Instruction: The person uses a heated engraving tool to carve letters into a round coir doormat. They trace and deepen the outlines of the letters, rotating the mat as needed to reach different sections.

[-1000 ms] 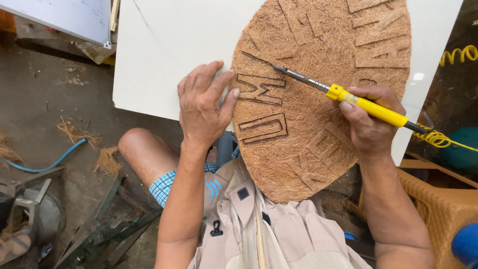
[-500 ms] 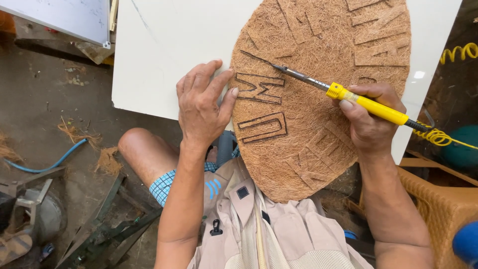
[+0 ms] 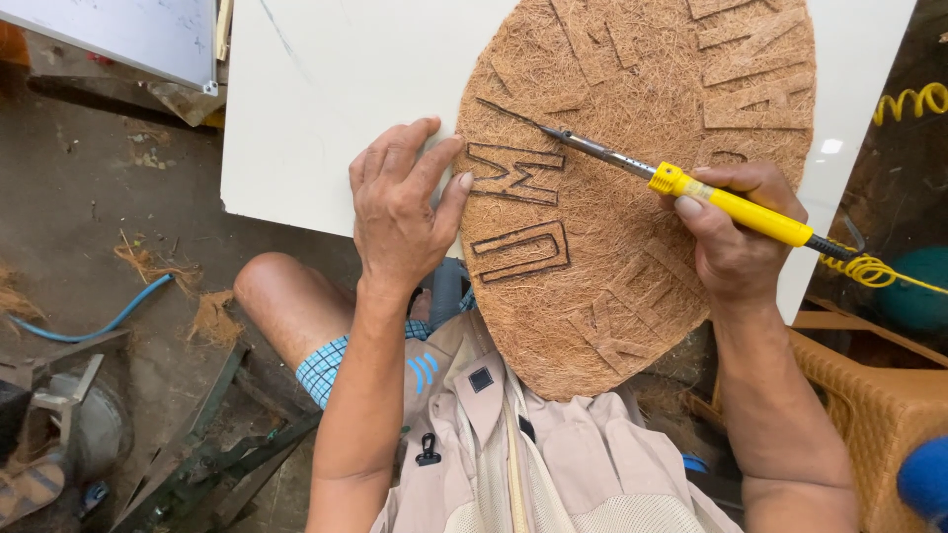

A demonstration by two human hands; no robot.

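Note:
A brown oval coir mat [image 3: 632, 247] with raised block letters lies on a white board [image 3: 336, 89], its near end over my lap. My left hand [image 3: 400, 212] rests flat on the mat's left edge, fingers spread, beside two letters with dark burnt outlines. My right hand [image 3: 736, 232] grips a soldering iron [image 3: 691, 188] with a yellow handle. Its metal tip points left and touches the mat just above the outlined letters. A coiled yellow cord [image 3: 869, 268] runs off the handle to the right.
A woven tan plastic chair [image 3: 879, 405] stands at the right. On the dirt floor at left lie a blue hose [image 3: 99, 321], loose coir fibres [image 3: 212, 316] and a metal frame [image 3: 212, 444]. Another white board [image 3: 118, 35] sits at the top left.
The iron's tip has shifted slightly along the mat above the outlined letters. My left hand has stayed in place on the mat's edge.

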